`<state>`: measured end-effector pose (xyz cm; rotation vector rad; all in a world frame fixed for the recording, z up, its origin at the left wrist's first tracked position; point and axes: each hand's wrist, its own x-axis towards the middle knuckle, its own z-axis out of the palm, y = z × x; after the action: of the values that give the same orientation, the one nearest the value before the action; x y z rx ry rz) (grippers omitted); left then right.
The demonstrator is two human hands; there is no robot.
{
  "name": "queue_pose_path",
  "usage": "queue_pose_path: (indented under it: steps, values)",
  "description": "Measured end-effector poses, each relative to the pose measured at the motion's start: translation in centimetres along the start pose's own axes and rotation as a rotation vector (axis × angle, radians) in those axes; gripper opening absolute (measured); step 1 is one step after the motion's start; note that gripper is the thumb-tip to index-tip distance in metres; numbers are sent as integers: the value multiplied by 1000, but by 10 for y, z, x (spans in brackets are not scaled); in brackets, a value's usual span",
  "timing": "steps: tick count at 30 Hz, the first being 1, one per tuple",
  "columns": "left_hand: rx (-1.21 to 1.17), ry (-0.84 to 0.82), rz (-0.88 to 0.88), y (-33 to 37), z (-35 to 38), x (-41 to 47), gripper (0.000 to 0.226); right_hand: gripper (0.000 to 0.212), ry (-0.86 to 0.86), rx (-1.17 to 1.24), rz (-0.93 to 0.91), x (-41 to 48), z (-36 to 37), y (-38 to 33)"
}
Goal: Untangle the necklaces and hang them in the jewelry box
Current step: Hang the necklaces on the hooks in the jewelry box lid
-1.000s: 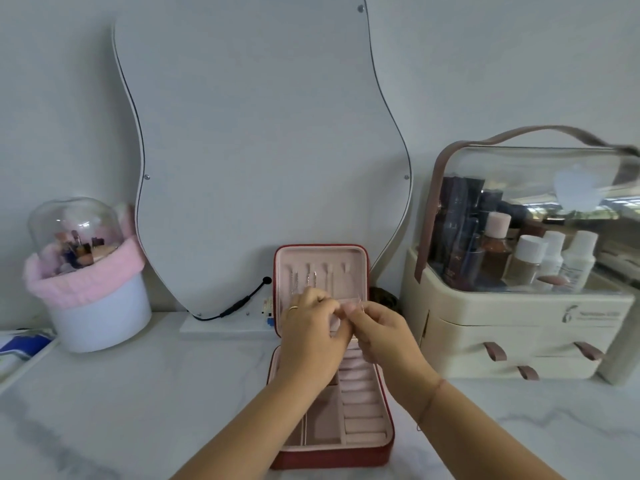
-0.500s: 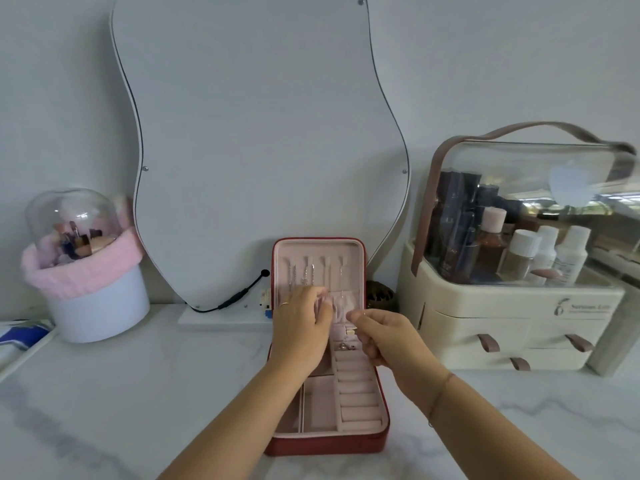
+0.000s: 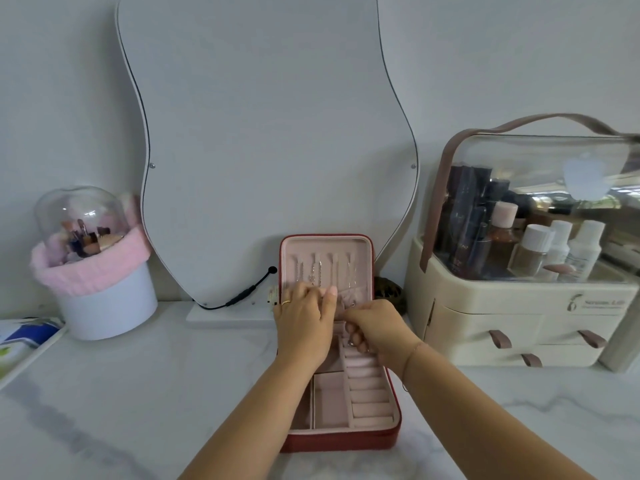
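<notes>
Necklaces hang as thin chains from the hooks in the upright lid of the jewelry box. Their long axis runs straight down toward the pocket at the lid's foot. On the head camera, my left hand sits at their lower ends with fingers bent against the lining and thumb raised. I cannot tell whether it grips a chain. My right hand is just beside it, lower and to the right, its fingertips drawn into a pinch. What they hold is too fine to make out. The chains lie up and ahead of both hands, with the left nearer, so I judge it leads the next move.
</notes>
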<state>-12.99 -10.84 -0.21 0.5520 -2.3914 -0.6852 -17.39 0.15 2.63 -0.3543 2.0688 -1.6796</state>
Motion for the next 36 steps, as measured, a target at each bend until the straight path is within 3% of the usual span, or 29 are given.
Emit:
queue_pose_path:
  steps: [10,15,19,25,36]
  values:
    - [-190,-2,-25,-5,-1,3,51,19,-229,57,-38,-13,-7,-7]
    - [-256,4,-44,-6,1,5,47,34,-177,-340,-248,-41,-10,-10]
    - [-258,-8,-36,-9,3,5,46,25,-44,-624,-422,-59,-19,-21]
    - [-259,-1,-23,-5,-1,5,49,26,38,-310,-459,-39,-20,-36]
    - [-346,34,-9,-10,4,7,47,18,279,-69,-527,24,-16,-54]
